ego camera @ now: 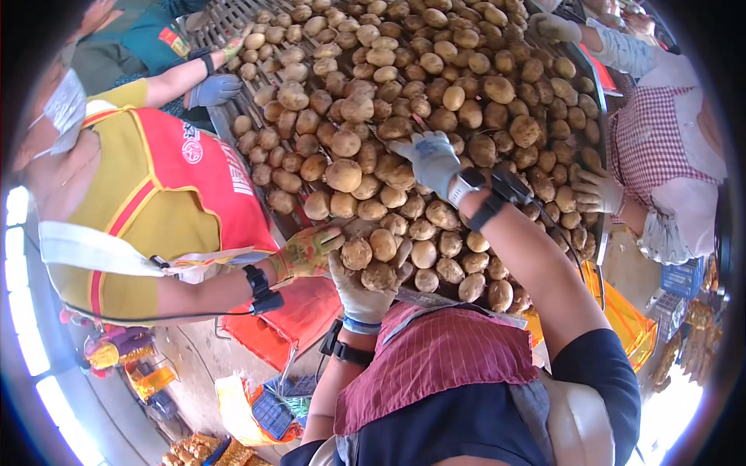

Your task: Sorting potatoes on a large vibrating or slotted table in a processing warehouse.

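Note:
Before me a slatted sorting table (217, 119) is heaped with potatoes (344, 175). My left hand (367, 291), in a pale work glove, is at the near edge, palm up, with several potatoes (379, 275) cradled in it. My right hand (431, 158), in a whitish glove with a watch at the wrist, reaches into the middle of the heap. Its fingers are spread over the potatoes beside a brown, rough-skinned one (394, 128); whether it grips any is not clear. Both my forearms carry strapped-on black devices.
A co-worker's patterned glove (306, 251) is close to my left hand. Another co-worker's gloved hand (597, 189) rests at the right side. Further gloved hands are at the far edges. A red bag (285, 320) stands below left, a yellow bag (629, 320) below right.

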### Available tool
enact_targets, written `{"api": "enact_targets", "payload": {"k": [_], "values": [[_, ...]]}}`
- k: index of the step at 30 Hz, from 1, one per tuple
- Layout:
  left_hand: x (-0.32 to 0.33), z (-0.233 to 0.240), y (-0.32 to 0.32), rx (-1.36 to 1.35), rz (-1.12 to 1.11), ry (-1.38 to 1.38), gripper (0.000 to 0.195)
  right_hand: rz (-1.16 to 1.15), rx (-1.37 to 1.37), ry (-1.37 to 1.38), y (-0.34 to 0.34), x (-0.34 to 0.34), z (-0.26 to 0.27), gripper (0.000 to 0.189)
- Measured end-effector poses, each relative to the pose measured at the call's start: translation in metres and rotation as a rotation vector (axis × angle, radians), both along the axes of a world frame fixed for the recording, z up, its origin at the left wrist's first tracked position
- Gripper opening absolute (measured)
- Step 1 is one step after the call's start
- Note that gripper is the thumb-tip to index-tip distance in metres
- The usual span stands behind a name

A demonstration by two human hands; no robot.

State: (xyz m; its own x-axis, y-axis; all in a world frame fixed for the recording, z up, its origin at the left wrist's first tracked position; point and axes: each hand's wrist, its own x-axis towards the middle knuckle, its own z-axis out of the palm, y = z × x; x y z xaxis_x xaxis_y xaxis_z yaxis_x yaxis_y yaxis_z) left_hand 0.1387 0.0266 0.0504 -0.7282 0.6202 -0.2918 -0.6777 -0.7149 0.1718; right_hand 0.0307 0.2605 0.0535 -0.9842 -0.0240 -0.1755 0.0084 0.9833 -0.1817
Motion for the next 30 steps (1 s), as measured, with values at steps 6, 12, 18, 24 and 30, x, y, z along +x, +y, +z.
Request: {"api": "enact_targets", "payload": {"k": [6, 12, 18, 24, 30], "values": [[0.001, 0.018, 0.008, -0.238, 0.053, 0.040, 0.092, -0.035, -0.712, 0.209, 0.039, 0.006, -0.052, 0.045], [0.011, -0.005, -0.003, -0.236, 0.020, -0.091, 0.092, -0.622, -1.305, 0.380, 0.077, -0.007, -0.004, 0.037], [0.046, -0.024, -0.056, -0.095, 0.164, -0.159, 0.073, -0.159, 0.036, 0.230, 0.027, -0.074, -0.042, 0.027], [0.093, -0.032, -0.205, -0.447, 0.689, -0.138, 0.045, -0.420, -0.618, 0.168, 0.094, -0.023, -0.010, 0.046], [0.128, -0.079, -0.362, -0.541, 1.003, -0.204, 0.034, -0.172, -0.066, 0.419, 0.032, -0.033, 0.018, 0.042]]}}
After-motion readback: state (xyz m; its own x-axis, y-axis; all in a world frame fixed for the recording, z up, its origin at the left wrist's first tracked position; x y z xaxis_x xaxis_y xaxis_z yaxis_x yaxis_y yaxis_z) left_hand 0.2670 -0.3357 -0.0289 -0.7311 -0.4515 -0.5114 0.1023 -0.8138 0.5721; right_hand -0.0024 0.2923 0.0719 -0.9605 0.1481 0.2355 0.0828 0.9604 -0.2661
